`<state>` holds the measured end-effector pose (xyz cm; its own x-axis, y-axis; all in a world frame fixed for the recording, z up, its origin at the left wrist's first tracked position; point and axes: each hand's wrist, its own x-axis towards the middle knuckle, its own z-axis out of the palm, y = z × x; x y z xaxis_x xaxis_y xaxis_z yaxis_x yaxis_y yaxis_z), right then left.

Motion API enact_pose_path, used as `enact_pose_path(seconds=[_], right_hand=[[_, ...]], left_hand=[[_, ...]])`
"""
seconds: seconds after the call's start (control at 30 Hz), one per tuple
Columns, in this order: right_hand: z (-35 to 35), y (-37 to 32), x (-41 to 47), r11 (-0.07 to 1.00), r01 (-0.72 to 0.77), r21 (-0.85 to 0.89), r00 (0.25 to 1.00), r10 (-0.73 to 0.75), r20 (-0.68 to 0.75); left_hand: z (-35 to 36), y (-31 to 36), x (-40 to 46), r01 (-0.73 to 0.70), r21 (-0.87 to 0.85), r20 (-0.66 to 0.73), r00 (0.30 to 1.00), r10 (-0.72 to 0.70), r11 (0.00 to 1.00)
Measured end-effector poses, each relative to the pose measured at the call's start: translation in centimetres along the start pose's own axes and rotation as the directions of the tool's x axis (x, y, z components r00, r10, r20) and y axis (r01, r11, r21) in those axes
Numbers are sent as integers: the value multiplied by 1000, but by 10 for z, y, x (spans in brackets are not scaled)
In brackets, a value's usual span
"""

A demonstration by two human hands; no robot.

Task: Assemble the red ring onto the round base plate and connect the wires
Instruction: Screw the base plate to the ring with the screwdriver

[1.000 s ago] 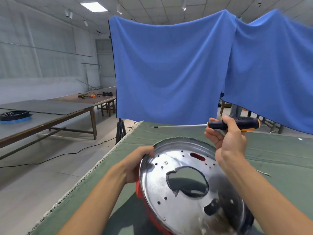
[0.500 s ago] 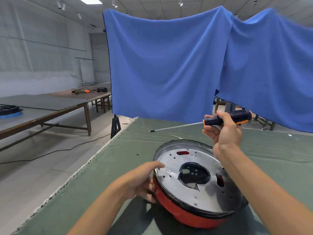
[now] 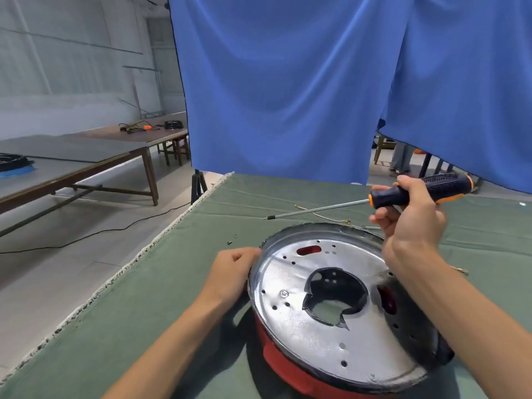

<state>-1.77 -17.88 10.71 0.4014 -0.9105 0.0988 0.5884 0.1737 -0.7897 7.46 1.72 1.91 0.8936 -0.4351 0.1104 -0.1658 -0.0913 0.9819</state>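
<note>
My left hand (image 3: 234, 272) grips the round base plate (image 3: 325, 326) at its left rim, my right hand (image 3: 414, 217) holds the screwdriver (image 3: 374, 201) level above the far edge, tip pointing left.

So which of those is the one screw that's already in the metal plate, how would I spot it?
Start at the green cloth table, where the round silver base plate sits over the red ring. Look on the plate's left side, between the left hand and the big central cut-out. The screw is a shiny raised head; the dots around it are only empty dark holes.
</note>
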Motion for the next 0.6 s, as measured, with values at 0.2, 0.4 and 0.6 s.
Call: enact_pose_path(seconds=[0.2, 0.4, 0.6], right_hand=[[0, 7, -1, 1000, 1, -21, 999, 0, 38], [-1, 5, -5, 998, 40, -40, 998, -38, 54], [0, 2, -11, 997, 62, -36, 995, -60, 74]], left_hand=[[3, -3, -6, -3, -77, -66, 998, -2, 997], [7, 4, -11, 5, -120, -67, 998, -13, 993], [8, 4, -9, 0, -106, -58, 998, -6, 994]])
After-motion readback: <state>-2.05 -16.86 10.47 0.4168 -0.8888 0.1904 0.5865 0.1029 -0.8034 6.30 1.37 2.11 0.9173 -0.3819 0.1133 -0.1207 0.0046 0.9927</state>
